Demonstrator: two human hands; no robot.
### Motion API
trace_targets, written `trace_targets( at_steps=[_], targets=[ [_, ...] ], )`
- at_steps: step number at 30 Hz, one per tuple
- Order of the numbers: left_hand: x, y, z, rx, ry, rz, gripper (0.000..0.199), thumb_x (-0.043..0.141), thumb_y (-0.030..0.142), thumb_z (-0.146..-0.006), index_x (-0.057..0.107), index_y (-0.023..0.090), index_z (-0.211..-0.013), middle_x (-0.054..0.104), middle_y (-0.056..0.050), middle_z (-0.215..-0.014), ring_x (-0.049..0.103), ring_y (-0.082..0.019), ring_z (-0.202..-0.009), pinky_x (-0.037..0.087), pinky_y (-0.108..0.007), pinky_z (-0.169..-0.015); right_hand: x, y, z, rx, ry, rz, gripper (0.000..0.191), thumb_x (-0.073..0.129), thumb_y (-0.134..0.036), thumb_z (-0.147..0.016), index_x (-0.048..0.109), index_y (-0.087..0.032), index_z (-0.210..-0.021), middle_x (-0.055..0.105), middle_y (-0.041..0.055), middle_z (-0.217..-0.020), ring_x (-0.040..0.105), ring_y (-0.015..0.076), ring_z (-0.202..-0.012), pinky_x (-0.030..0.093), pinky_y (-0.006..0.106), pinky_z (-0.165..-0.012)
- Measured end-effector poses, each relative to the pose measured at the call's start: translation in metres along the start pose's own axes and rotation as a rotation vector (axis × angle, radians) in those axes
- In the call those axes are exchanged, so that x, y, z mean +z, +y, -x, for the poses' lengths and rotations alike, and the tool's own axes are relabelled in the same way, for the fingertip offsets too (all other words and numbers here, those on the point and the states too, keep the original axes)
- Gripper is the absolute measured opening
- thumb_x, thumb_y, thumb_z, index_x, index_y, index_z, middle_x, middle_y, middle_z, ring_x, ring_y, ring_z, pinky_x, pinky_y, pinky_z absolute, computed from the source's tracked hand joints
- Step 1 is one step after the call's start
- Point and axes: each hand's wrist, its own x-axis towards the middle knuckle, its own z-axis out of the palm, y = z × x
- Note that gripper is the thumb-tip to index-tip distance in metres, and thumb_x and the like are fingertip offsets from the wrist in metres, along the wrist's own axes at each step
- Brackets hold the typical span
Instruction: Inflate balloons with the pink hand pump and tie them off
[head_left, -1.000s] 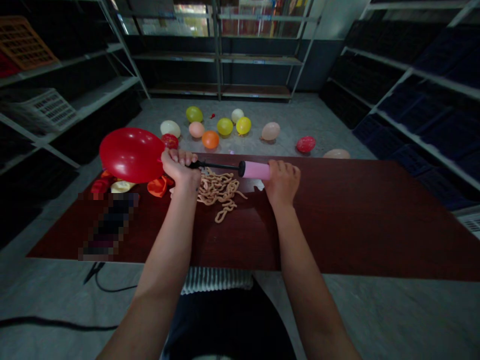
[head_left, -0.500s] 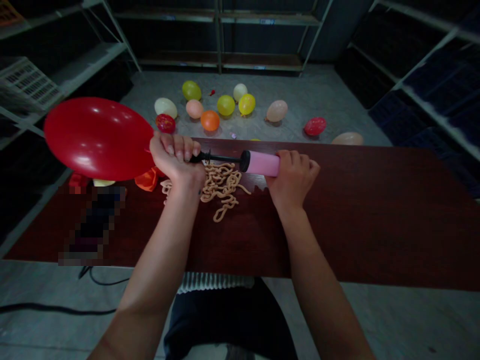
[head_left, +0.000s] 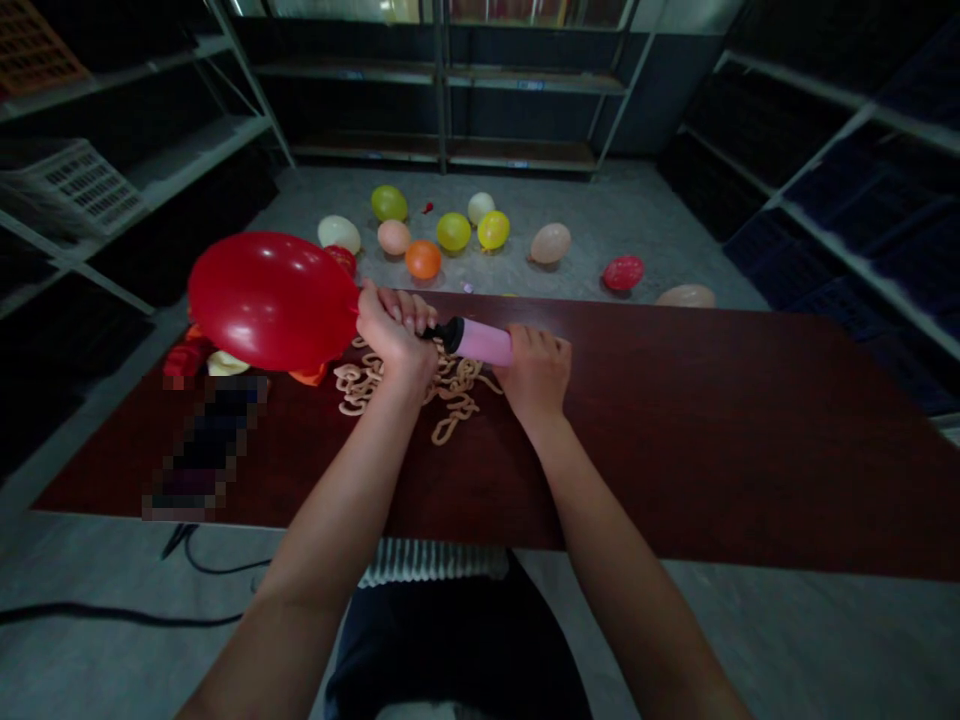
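Note:
My left hand [head_left: 397,325] is closed around the black end of a balloon pump and the neck of a large, inflated red balloon [head_left: 274,300]. The balloon sticks out to the left of the fist, above the table. Wrapped around the pink barrel of the balloon pump [head_left: 484,342] is my right hand [head_left: 536,375]. Little of the black rod shows between barrel and left fist. Beneath the pump lies a tangled heap of beige cord [head_left: 454,400], partly hidden by my left wrist.
Deflated balloons [head_left: 191,357] lie on the dark red table [head_left: 712,430] at the left, near a pixelated flat object [head_left: 210,445]. Several small inflated balloons, one of them orange [head_left: 423,260], rest on the floor beyond. Shelves [head_left: 525,155] line the back and sides.
My hands have come closer together and the pump's rod has slid into the barrel. The red balloon has shifted right and looks smaller in view. The camera has tilted up a little.

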Motion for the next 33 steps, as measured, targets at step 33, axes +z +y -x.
trace_targets(
  at_steps=[33],
  targets=[
    [-0.009,0.033,-0.015,0.106,-0.030,0.001,0.049,0.044,0.026,-0.098,0.020,0.020,-0.056,0.014,0.006,-0.047,0.015,-0.009,-0.037,0.022,-0.026,-0.041,-0.025,0.023,-0.002,0.126,0.043,0.102,0.026,0.057,-0.019,-0.083,0.063,-0.018,-0.108,0.067,0.0117,-0.100,0.055,0.0289,-0.096,0.037,0.043,-0.090]
  ],
)
